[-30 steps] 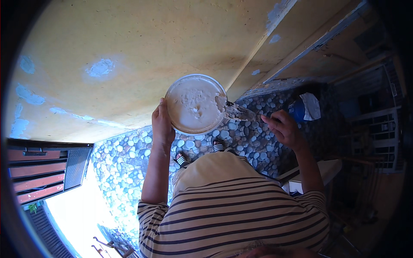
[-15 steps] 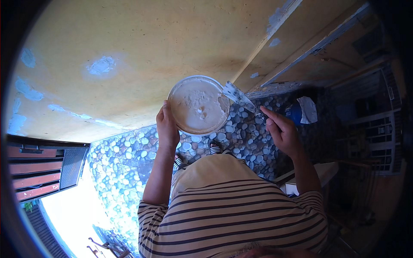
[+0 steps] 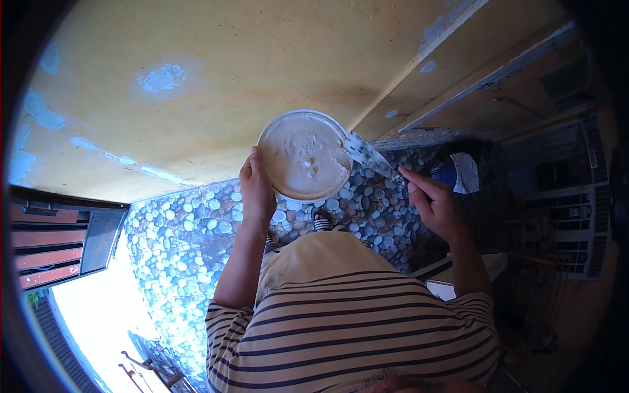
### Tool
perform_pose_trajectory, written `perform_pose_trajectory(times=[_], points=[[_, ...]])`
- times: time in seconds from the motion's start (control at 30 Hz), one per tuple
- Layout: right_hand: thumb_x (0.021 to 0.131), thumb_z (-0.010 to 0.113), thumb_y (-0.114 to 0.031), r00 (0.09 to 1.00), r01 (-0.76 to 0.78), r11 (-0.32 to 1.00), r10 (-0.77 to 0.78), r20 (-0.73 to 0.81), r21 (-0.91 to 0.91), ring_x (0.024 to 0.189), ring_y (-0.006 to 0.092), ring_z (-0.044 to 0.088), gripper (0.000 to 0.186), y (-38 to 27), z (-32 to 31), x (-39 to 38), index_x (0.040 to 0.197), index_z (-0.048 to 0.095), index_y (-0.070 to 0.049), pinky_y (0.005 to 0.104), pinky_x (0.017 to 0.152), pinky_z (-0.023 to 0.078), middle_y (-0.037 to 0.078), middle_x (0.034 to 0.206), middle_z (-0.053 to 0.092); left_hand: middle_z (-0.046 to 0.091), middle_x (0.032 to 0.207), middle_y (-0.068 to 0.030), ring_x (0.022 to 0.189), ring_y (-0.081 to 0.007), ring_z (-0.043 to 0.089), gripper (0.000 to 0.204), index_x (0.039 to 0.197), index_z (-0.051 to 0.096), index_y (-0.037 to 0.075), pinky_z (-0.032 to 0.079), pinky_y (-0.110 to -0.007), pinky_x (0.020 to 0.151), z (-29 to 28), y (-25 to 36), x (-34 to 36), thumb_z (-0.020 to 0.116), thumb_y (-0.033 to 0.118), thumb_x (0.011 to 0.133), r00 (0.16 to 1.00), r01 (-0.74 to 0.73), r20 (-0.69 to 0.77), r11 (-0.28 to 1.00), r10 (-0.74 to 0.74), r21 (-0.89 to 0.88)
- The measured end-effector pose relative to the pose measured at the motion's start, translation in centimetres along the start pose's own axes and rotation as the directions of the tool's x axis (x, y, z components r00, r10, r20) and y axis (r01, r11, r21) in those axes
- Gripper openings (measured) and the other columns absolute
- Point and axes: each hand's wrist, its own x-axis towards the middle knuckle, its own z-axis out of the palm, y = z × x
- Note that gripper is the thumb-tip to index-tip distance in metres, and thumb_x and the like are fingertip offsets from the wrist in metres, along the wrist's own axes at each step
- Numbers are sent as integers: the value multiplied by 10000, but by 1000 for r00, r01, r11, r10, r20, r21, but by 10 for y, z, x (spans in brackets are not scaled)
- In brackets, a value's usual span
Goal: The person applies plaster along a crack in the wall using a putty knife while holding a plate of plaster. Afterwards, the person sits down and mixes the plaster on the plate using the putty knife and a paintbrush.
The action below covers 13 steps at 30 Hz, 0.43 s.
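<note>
My left hand [image 3: 258, 190] grips the left side of a round tub [image 3: 306, 196], its thumb up by the rim. Pale, lumpy filler paste [image 3: 301, 154] fills the tub near the top. In my right hand [image 3: 434, 202] is a putty knife [image 3: 370, 157], held by its handle with the index finger stretched along it. The paste-smeared blade meets the tub's right rim; whether it touches the paste I cannot tell.
Ahead stands a yellowish wall [image 3: 249, 72] with a whitish patch [image 3: 162, 77] and others further left. Pebble-patterned flooring [image 3: 190, 229] lies below, with my sandalled foot [image 3: 321, 220] on it. A blue container [image 3: 445, 173] stands right, slatted reddish boards [image 3: 49, 242] left.
The putty knife's blade has shifted slightly down and right along the tub's rim. The view has moved a little, and both hands keep their holds.
</note>
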Motion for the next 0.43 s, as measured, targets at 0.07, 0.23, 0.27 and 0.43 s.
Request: perform_pose_trajectory(times=[0.07,0.23,0.27,0.43], points=[[983,555,-67,1000,-13,1000,13,-27,26,667,134,587,348,-6,11,-5,1327,592,-26,287,637,487,129,791,657,672,1011,-79,888,-110,595,482,1106,617,-66,496,-266,797,-2,-1,-2,399,363,1076,1000,7,-9,1000,-7,3],[999,542,-83,988,-130,984,139,-68,121,634,107,545,344,-17,44,-21,1336,588,-30,273,614,473,83,713,595,661,1069,-127,924,-158,636,487,1151,591,-80,522,-288,819,-8,-6,-6,411,365,1068,1000,23,-9,1000,-23,20],[1003,538,-87,980,-157,967,177,-87,198,636,101,537,348,-14,55,-26,1344,582,-30,268,613,468,68,708,580,662,1068,-126,929,-154,631,492,1153,592,-80,514,-285,828,-6,-6,-8,410,369,1068,1000,14,-15,997,-13,70],[1012,531,-98,972,-105,956,157,-176,275,652,94,531,371,-25,84,-20,1377,551,-36,257,618,460,34,713,563,678,998,-83,877,-102,587,504,1134,608,-65,491,-273,806,-5,-17,-7,399,389,1072,1000,-9,-20,995,11,101]])
